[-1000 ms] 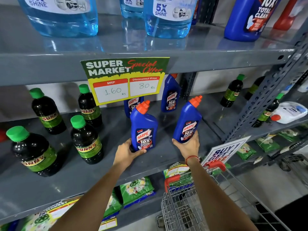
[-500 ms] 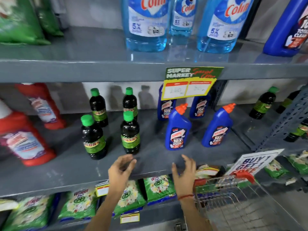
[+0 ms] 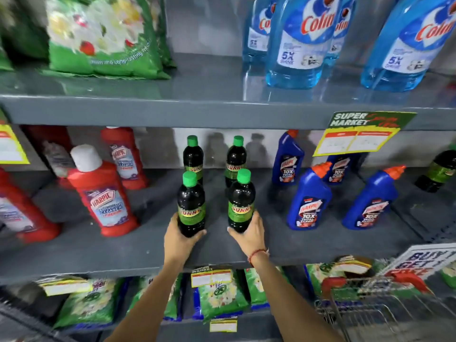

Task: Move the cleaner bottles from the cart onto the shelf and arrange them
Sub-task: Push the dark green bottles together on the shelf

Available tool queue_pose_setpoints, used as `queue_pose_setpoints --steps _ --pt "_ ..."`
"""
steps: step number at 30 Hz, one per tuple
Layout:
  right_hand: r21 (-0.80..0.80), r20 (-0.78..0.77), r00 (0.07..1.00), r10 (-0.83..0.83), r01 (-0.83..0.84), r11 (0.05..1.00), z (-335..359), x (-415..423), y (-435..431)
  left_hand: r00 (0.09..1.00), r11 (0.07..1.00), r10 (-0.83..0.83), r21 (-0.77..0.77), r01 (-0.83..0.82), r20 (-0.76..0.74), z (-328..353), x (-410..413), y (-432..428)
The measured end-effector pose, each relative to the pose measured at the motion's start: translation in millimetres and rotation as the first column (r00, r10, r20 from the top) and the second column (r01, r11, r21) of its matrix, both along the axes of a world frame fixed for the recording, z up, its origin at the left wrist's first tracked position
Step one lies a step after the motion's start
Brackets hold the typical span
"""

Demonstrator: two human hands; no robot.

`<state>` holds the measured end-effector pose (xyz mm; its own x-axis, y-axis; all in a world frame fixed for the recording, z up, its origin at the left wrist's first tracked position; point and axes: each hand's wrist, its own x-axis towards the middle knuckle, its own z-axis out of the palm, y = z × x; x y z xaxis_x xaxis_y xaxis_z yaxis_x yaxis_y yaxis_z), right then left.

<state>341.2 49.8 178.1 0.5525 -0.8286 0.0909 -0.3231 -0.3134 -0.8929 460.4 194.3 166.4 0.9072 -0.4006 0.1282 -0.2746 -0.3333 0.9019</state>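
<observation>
Two dark Sunny bottles with green caps stand upright at the front of the grey middle shelf [image 3: 148, 248]. My left hand [image 3: 179, 239] grips the base of the left Sunny bottle [image 3: 191, 206]. Around the base of the right Sunny bottle [image 3: 241, 202] closes my right hand [image 3: 249, 234]. Two more Sunny bottles [image 3: 193, 154] stand behind them. To the right, blue Harpic bottles [image 3: 308, 198] with orange caps stand on the same shelf, apart from my hands. The wire cart [image 3: 385, 309] with red handles is at the bottom right.
Red Harpic bathroom cleaner bottles [image 3: 101, 193] stand to the left. Blue Colin bottles [image 3: 296, 40] and green packets [image 3: 103, 38] fill the shelf above. Green detergent packets [image 3: 219, 294] lie on the shelf below. A yellow price sign [image 3: 357, 139] hangs from the upper shelf edge.
My hands let go of the two blue Harpic bottles, moved left with open fingers, and now grip the two front Sunny bottles. The view has shifted left and closer.
</observation>
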Motion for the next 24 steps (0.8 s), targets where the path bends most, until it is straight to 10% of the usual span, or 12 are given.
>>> queue_pose_setpoints --steps 17,24 --pt "-0.074 -0.022 0.994 -0.105 0.103 0.992 -1.6 0.7 6.0 0.999 0.999 -0.004 -0.051 0.002 -0.054 7.0 2.3 4.8" --pt "-0.298 0.271 0.942 -0.199 0.278 0.913 0.3 4.4 88.8 0.993 0.973 0.015 -0.228 -0.042 -0.115 8.8 19.8 67.6"
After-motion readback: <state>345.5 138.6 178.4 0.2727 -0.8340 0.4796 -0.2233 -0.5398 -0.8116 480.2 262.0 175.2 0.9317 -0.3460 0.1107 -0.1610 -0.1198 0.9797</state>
